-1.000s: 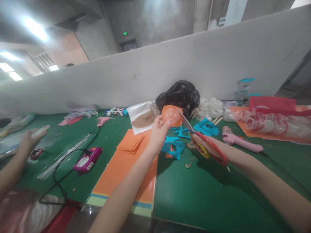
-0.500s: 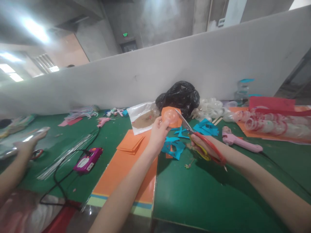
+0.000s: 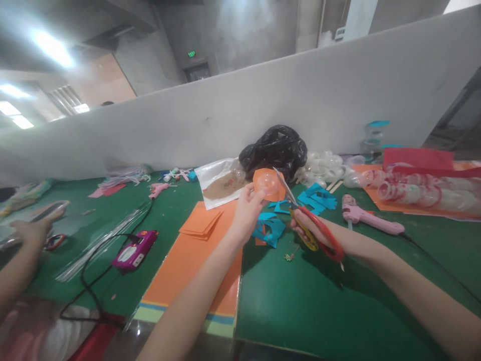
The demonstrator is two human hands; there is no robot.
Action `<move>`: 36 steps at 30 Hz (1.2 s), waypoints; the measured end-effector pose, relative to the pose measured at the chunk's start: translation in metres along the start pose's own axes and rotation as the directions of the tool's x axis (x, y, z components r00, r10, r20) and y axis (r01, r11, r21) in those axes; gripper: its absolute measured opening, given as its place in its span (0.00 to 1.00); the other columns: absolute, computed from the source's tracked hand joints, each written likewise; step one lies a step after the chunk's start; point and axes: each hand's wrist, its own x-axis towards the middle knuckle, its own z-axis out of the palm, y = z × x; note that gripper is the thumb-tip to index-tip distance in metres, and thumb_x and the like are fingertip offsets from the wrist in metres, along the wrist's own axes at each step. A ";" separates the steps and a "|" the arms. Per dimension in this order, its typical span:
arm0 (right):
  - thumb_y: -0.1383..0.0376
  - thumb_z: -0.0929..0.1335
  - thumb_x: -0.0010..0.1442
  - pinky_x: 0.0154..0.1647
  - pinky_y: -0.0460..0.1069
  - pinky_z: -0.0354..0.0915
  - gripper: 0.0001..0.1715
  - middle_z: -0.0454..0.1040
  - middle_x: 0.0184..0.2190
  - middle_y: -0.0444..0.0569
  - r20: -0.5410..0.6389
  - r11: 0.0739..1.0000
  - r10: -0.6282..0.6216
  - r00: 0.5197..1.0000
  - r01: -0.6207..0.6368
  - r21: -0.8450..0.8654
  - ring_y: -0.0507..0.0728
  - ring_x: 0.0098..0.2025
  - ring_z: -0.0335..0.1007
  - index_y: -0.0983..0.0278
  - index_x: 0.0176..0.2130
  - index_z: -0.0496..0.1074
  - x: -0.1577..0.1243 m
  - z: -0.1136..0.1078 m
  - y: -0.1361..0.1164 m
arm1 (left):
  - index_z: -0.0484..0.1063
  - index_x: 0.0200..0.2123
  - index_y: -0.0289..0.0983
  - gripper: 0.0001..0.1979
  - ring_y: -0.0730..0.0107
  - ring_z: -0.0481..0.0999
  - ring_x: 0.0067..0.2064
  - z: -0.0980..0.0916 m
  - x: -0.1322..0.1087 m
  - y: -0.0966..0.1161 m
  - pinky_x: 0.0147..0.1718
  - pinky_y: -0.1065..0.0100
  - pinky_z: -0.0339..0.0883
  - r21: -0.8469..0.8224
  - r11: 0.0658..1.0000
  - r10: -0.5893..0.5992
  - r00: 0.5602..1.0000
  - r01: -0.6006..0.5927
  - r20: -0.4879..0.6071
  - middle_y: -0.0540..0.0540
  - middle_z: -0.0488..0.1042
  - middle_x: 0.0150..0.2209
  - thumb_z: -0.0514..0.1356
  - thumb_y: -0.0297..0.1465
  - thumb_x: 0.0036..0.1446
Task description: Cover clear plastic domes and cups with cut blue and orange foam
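My left hand (image 3: 250, 208) pinches a piece of orange paper (image 3: 277, 192) together with a clear round plastic piece (image 3: 266, 183) lying against it. In my right hand (image 3: 302, 225) is a pair of scissors (image 3: 326, 235) with red and yellow handles. Its blades reach up to the right edge of the orange paper; whether they touch it I cannot tell. Below the hands are blue paper offcuts (image 3: 271, 230) with cut-out holes. More blue paper pieces (image 3: 318, 198) lie just beyond the right hand. A small stack of orange squares (image 3: 201, 224) rests on larger orange sheets (image 3: 188, 268).
A black plastic bag (image 3: 276, 150) sits against the white partition (image 3: 225, 115). To the right are a pink glue gun (image 3: 372, 220) and clear plastic cups (image 3: 413, 193). A purple power strip (image 3: 135, 250) with black cable lies left, near a co-worker's hand (image 3: 33, 230).
The orange paper and clear piece have turned slightly and shifted a little right in my left hand. The scissors' handles have swung slightly left. The co-worker's hand has moved left.
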 end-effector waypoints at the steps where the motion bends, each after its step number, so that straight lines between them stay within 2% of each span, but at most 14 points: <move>1: 0.27 0.60 0.57 0.25 0.49 0.62 0.40 0.65 0.24 0.43 0.004 1.000 0.015 1.000 -0.015 -0.005 0.53 0.24 0.61 0.59 0.33 0.68 0.001 0.001 -0.002 | 0.70 0.43 0.36 0.21 0.69 0.79 0.37 0.001 -0.001 0.000 0.44 0.65 0.70 0.000 1.000 -0.001 1.000 0.001 0.006 0.48 0.79 0.36 0.72 0.38 0.50; 6: 0.24 0.60 0.52 0.22 0.47 0.57 0.43 0.62 0.21 0.40 -0.023 1.000 -0.005 1.000 0.005 0.007 0.50 0.22 0.56 0.59 0.29 0.65 0.007 0.004 -0.004 | 0.70 0.43 0.36 0.20 0.71 0.79 0.36 0.002 -0.002 0.002 0.42 0.67 0.70 -0.004 1.000 -0.001 1.000 0.001 0.017 0.46 0.80 0.37 0.72 0.38 0.52; 9: 0.22 0.60 0.49 0.21 0.47 0.57 0.44 0.62 0.20 0.40 -0.044 1.000 0.018 0.999 -0.017 0.012 0.50 0.21 0.56 0.60 0.28 0.64 0.009 0.005 -0.003 | 0.70 0.42 0.36 0.19 0.72 0.79 0.36 0.003 -0.002 0.003 0.41 0.68 0.70 -0.011 1.000 -0.002 1.000 0.002 0.016 0.48 0.79 0.35 0.72 0.37 0.52; 13: 0.23 0.59 0.51 0.22 0.47 0.59 0.44 0.61 0.19 0.40 -0.034 1.000 0.015 0.999 -0.015 0.002 0.50 0.20 0.57 0.59 0.27 0.63 0.007 0.007 -0.008 | 0.69 0.42 0.37 0.20 0.71 0.79 0.35 0.004 -0.003 0.002 0.40 0.68 0.70 -0.040 0.999 -0.005 1.000 0.005 0.008 0.51 0.78 0.31 0.72 0.37 0.52; 21: 0.24 0.59 0.53 0.21 0.48 0.60 0.42 0.61 0.18 0.39 -0.040 0.998 0.034 0.999 -0.032 0.048 0.51 0.20 0.57 0.58 0.26 0.62 0.007 0.010 -0.009 | 0.67 0.42 0.37 0.24 0.63 0.83 0.43 0.006 -0.006 -0.004 0.49 0.61 0.71 -0.119 0.993 0.001 0.999 0.006 0.052 0.45 0.81 0.39 0.74 0.38 0.48; 28: 0.24 0.65 0.45 0.21 0.46 0.56 0.42 0.60 0.19 0.38 -0.070 0.981 0.118 0.991 -0.105 0.160 0.49 0.20 0.56 0.58 0.26 0.60 0.009 0.013 -0.011 | 0.67 0.43 0.36 0.23 0.59 0.82 0.47 0.006 -0.004 -0.002 0.50 0.59 0.71 -0.094 0.996 -0.007 1.000 0.010 0.030 0.44 0.81 0.39 0.73 0.37 0.49; 36: 0.23 0.61 0.50 0.20 0.46 0.53 0.42 0.57 0.19 0.36 -0.005 0.990 0.056 0.998 -0.055 0.131 0.48 0.20 0.51 0.58 0.30 0.60 0.000 0.016 -0.020 | 0.67 0.42 0.38 0.25 0.59 0.82 0.48 0.005 -0.004 -0.004 0.53 0.56 0.70 -0.108 0.994 -0.021 0.996 0.030 0.084 0.45 0.80 0.39 0.74 0.39 0.47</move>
